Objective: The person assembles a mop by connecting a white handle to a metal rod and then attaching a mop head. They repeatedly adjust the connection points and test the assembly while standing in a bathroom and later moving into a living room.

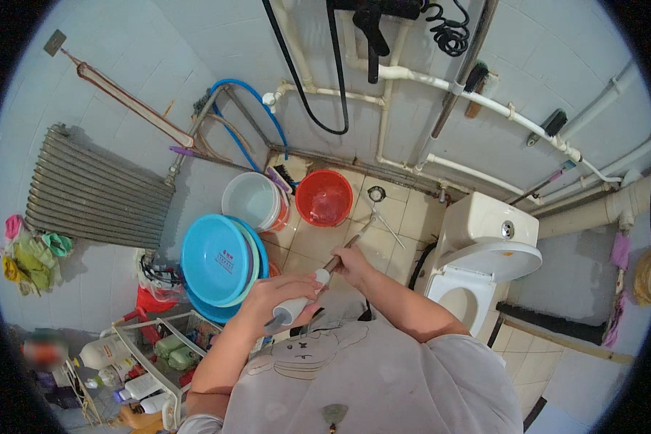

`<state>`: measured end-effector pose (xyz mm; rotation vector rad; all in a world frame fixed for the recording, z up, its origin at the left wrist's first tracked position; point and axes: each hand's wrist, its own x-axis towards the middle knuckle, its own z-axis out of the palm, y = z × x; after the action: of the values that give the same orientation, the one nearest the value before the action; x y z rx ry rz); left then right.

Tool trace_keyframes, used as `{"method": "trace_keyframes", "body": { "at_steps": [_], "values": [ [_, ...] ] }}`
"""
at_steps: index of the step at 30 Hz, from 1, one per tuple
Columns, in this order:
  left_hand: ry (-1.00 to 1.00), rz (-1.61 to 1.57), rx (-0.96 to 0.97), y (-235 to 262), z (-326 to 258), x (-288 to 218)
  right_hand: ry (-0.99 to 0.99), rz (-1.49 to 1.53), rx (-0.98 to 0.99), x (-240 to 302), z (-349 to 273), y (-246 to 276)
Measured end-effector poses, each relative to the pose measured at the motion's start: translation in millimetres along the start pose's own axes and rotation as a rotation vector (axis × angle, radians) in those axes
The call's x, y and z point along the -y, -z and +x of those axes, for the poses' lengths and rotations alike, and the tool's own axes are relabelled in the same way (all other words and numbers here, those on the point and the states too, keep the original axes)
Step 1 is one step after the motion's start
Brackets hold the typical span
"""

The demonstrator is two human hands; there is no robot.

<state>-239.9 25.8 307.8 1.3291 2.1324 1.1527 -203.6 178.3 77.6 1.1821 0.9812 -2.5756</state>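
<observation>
A long pole, which looks like a floor squeegee (360,233), slants down and away from my body, held in both hands. My left hand (275,296) wraps round the white sleeve (291,309) at its upper end. Lower on the brownish shaft, my right hand (351,265) is closed. At the far end a thin pale bar (389,228) lies on the tiled floor beside a round floor drain (376,194). A red bucket (324,199) stands just left of the drain.
White bucket (249,202) and stacked blue basins (217,260) stand left. A bottle-filled rack (148,362) is at lower left, below a radiator (98,192). On the right is a toilet (484,253), lid raised. Pipes (470,170) and a black hose (304,94) line the far wall.
</observation>
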Motion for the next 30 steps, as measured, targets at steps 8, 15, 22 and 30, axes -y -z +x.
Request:
{"method": "trace_keyframes", "body": {
  "at_steps": [8,15,22,30],
  "values": [
    [-0.114,-0.019,-0.077,3.2,22.4,-19.8,-0.041,-0.073,0.021,38.0,-21.2,7.6],
    [-0.059,-0.004,0.036,-24.8,36.7,1.4,0.068,0.273,-0.1,34.1,4.0,36.8],
    [-0.01,0.043,0.075,-37.9,22.1,2.9,-0.127,0.063,-0.067,-9.1,30.1,50.2],
    [-0.043,-0.058,0.032,-6.9,3.7,-14.7,-0.019,0.322,-0.189,-4.7,-37.4,-1.7]
  ]
}}
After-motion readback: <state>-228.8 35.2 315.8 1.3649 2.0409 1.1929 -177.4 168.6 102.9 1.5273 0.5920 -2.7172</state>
